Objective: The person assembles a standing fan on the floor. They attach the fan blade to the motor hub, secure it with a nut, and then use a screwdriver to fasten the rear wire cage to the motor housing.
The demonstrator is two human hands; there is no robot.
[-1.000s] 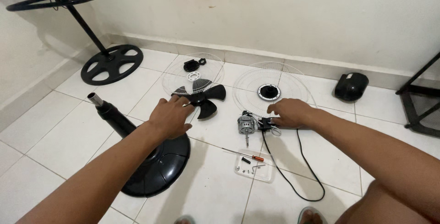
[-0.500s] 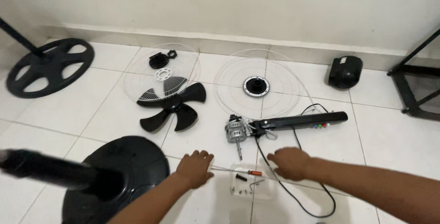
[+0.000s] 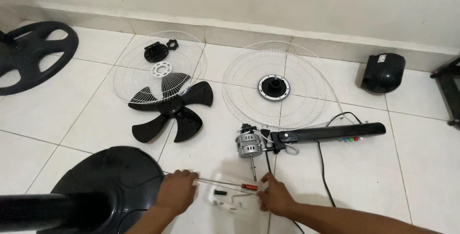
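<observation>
Two hands meet at your screwdriver (image 3: 225,183) over the clear tray (image 3: 233,200) on the floor: left hand (image 3: 176,193) pinches its thin, stiff shaft, right hand (image 3: 274,196) closes by the orange handle; grip there.

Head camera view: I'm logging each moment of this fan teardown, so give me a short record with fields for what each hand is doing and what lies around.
left hand: on the metal shaft end of a screwdriver, grip closed
right hand: at the screwdriver's orange handle end
under the screwdriver: clear plastic tray of small parts
ahead of hands: fan motor on black neck with coloured buttons
further back: black fan blade, two white wire grilles
near left: round black base
</observation>
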